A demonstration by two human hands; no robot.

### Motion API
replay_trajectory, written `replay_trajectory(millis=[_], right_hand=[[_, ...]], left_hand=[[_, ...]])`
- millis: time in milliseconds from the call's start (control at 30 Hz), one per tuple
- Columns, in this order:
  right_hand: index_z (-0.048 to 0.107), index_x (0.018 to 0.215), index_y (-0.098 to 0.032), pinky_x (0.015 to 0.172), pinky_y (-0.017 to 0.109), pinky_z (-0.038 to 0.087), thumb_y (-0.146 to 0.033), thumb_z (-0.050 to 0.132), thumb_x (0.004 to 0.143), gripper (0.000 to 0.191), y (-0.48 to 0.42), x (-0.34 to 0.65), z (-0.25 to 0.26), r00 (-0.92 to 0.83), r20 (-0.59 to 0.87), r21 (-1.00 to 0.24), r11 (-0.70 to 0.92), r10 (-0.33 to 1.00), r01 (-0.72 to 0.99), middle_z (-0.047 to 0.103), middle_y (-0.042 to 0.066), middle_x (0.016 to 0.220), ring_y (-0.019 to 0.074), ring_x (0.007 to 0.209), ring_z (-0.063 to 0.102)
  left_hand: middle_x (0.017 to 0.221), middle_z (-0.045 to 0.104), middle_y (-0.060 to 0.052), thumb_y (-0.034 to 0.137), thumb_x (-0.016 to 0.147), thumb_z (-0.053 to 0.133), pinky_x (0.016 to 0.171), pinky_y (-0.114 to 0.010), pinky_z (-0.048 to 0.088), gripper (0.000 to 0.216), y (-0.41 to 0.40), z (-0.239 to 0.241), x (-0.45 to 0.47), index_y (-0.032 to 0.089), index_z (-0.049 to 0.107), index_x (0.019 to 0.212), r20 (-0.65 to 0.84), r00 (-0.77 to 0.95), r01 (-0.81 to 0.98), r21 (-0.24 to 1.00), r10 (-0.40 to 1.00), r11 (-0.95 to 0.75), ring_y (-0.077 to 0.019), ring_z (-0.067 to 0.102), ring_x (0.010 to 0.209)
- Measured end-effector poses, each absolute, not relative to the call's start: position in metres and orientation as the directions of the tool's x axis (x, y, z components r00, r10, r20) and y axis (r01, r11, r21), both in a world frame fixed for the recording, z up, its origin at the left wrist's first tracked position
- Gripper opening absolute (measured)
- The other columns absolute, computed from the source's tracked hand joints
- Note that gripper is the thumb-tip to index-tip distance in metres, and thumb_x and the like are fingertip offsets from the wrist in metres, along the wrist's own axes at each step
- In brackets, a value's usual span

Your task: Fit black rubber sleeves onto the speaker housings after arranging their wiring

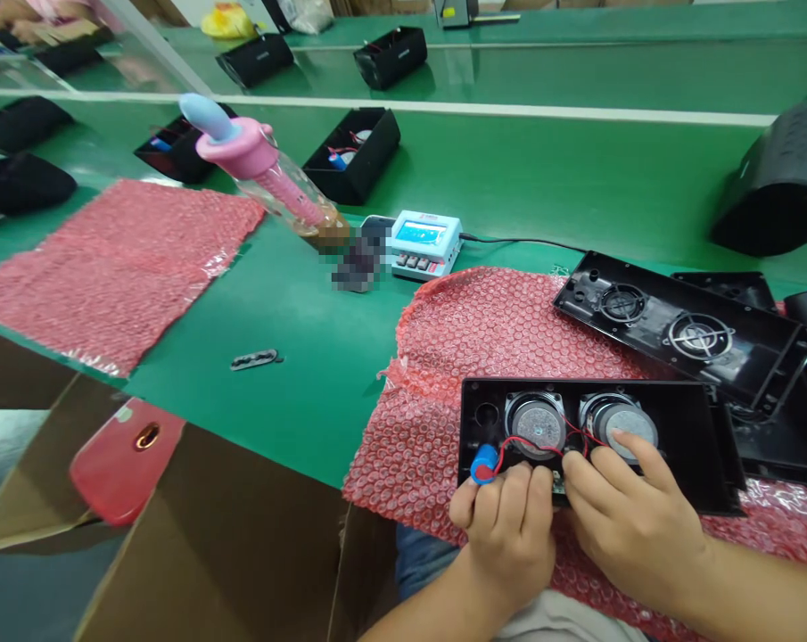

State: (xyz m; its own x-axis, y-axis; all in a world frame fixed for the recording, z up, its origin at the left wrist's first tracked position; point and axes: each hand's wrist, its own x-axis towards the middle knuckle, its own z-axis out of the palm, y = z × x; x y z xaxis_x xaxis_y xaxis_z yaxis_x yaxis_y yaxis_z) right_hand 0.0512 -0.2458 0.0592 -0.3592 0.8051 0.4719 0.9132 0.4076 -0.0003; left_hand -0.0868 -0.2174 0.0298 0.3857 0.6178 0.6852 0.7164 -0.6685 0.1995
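A black speaker housing [684, 446] lies with its inside up on red bubble wrap right in front of me. Two round speaker drivers [539, 426] sit in it, joined by thin red wires [520, 440]. A blue cylindrical battery [484, 465] hangs on those wires at the left inside corner. My left hand [510, 526] is closed over the near wall, its fingers just beside the battery. My right hand [634, 508] is closed on the same wall further right, one finger resting on the right driver. Between the hands a small circuit board [556, 481] partly shows. Both thumbs are mostly hidden.
Black grille panels [684, 330] are stacked behind the housing on bubble wrap [483, 330]. A light-blue tester [426, 242] with a cable and a pink-lidded bottle [269, 169] stand further left. Several speaker boxes [356, 156] line the green conveyor. A person's hands show far left.
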Motion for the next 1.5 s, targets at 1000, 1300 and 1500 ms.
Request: replay_trajectory(millis=[1000,1300,1500], right_hand=[[0.063,0.087,-0.008,0.082,0.041,0.045,-0.015,0.062,0.071,0.018,-0.235,0.083,0.078,-0.538,0.286,0.003,0.560,0.793,0.828,0.052,0.020,0.113,0.0273,0.092,0.052],[0.055,0.111,-0.013,0.091,0.047,0.042,-0.028,0.052,0.085,0.030,-0.236,0.130,0.116,-0.381,0.358,-0.130,0.449,0.853,0.884,0.047,0.017,0.119,0.0302,0.109,0.046],[0.056,0.113,-0.009,0.095,0.050,0.038,-0.041,0.042,0.090,0.042,-0.209,0.152,0.092,-0.258,0.394,-0.162,0.343,0.882,0.925,0.045,0.020,0.122,0.0327,0.115,0.042]], left_hand=[[0.083,0.066,-0.005,0.022,0.089,0.046,0.073,-0.036,0.029,0.019,-0.210,0.030,-0.092,0.017,0.062,0.097,0.669,0.472,0.678,0.141,0.574,-0.722,-0.0172,0.054,0.071],[0.082,0.065,-0.006,0.020,0.084,0.057,0.079,-0.034,0.033,0.012,-0.209,0.029,-0.090,0.016,0.062,0.095,0.749,0.394,0.655,0.177,0.532,-0.735,-0.0163,0.058,0.076],[0.082,0.065,-0.005,0.024,0.086,0.054,0.073,-0.033,0.031,0.012,-0.208,0.031,-0.090,0.019,0.063,0.091,0.711,0.417,0.653,0.199,0.566,-0.731,-0.0158,0.056,0.073]])
